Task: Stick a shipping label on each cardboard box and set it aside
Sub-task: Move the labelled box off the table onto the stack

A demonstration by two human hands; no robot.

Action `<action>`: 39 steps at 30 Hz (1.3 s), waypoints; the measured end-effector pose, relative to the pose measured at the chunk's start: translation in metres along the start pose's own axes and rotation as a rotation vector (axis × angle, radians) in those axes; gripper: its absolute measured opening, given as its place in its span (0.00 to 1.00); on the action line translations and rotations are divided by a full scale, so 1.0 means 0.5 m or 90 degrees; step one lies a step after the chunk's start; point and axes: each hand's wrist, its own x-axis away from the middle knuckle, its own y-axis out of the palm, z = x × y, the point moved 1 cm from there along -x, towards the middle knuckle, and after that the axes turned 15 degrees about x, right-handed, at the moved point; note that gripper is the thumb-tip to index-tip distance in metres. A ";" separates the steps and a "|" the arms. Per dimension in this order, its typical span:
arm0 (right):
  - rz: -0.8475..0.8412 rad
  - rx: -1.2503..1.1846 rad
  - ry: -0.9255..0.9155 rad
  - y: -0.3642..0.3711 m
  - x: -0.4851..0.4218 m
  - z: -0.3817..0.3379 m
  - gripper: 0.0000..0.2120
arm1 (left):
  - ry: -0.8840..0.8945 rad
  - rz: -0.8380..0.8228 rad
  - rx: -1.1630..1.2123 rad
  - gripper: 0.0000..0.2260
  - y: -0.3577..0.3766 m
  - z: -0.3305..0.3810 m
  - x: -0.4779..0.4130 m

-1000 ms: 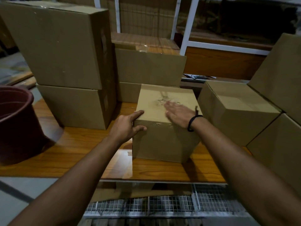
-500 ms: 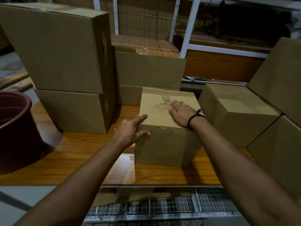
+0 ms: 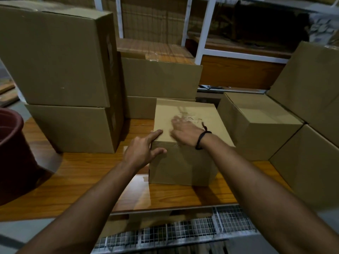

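Shut cardboard box (image 3: 183,164), contents unseen; left hand (image 3: 141,153) flat at corner, right hand (image 3: 185,132) flat atop.

Head camera looks forward-down, seemingly close above box (image 3: 183,165).
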 end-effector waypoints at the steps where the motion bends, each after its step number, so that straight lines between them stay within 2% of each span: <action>1: 0.009 -0.029 -0.049 -0.008 0.002 -0.001 0.24 | 0.000 -0.001 -0.002 0.34 0.000 0.000 0.002; 2: 0.031 -0.082 -0.044 -0.017 0.007 0.018 0.22 | 0.002 -0.001 -0.003 0.34 0.001 0.002 0.002; 3: 0.051 -0.104 0.017 -0.019 0.009 0.050 0.22 | 0.003 0.000 -0.003 0.34 0.000 0.002 0.004; 5: 0.038 -0.019 0.198 -0.013 0.011 0.107 0.26 | 0.005 0.001 0.003 0.33 0.002 0.005 0.003; 6: 0.004 0.045 0.234 -0.005 0.013 0.109 0.28 | 0.006 -0.001 0.008 0.33 0.004 0.006 0.002; 8: -0.010 0.050 0.170 -0.001 0.011 0.063 0.30 | 0.003 -0.001 0.012 0.33 0.004 0.007 0.001; 10: 0.002 -0.025 0.029 -0.014 0.024 0.008 0.27 | 0.005 0.002 0.002 0.33 0.005 0.005 0.001; 12: 0.028 -0.087 -0.047 -0.027 0.034 0.008 0.24 | 0.005 0.006 -0.013 0.33 0.006 0.004 0.000; 14: 0.056 -0.123 0.045 -0.031 0.025 0.049 0.24 | -0.004 0.004 -0.011 0.34 0.007 0.004 -0.002; 16: 0.036 -0.035 0.180 -0.020 0.007 0.069 0.27 | -0.009 -0.002 0.000 0.34 0.008 0.003 -0.005; 17: 0.023 0.014 0.205 -0.012 0.000 0.059 0.29 | -0.009 -0.004 0.005 0.34 0.008 0.002 -0.005; 18: 0.021 0.033 0.192 -0.010 -0.006 0.040 0.31 | -0.006 -0.002 0.009 0.34 0.009 0.001 -0.004; 21: 0.002 0.015 0.019 -0.012 -0.001 -0.021 0.28 | 0.005 0.006 0.020 0.34 0.010 -0.003 0.001; 23: -0.011 -0.023 -0.033 -0.020 0.005 0.003 0.25 | 0.009 0.013 0.009 0.33 0.009 0.000 0.000; 24: -0.017 -0.022 -0.030 -0.023 0.008 0.029 0.24 | 0.008 0.013 0.000 0.33 0.009 0.002 -0.001; 28: -0.040 0.055 0.133 -0.024 -0.004 0.090 0.25 | -0.002 0.013 0.002 0.34 0.009 0.007 -0.004; 30: -0.007 0.036 0.117 -0.019 -0.015 0.038 0.26 | -0.002 0.016 0.008 0.34 0.007 0.007 -0.002; 32: 0.019 0.030 0.041 -0.012 -0.013 -0.011 0.27 | 0.007 0.017 0.004 0.33 0.006 0.006 0.001; 34: 0.011 0.033 -0.005 -0.014 -0.005 0.001 0.26 | 0.011 0.021 -0.003 0.33 0.006 0.008 0.002; 37: -0.004 0.103 0.077 -0.019 -0.013 0.059 0.25 | 0.003 0.018 0.003 0.34 0.007 0.010 -0.002; 39: 0.007 0.121 0.100 -0.015 -0.021 0.049 0.27 | 0.000 0.013 0.008 0.34 0.008 0.008 -0.001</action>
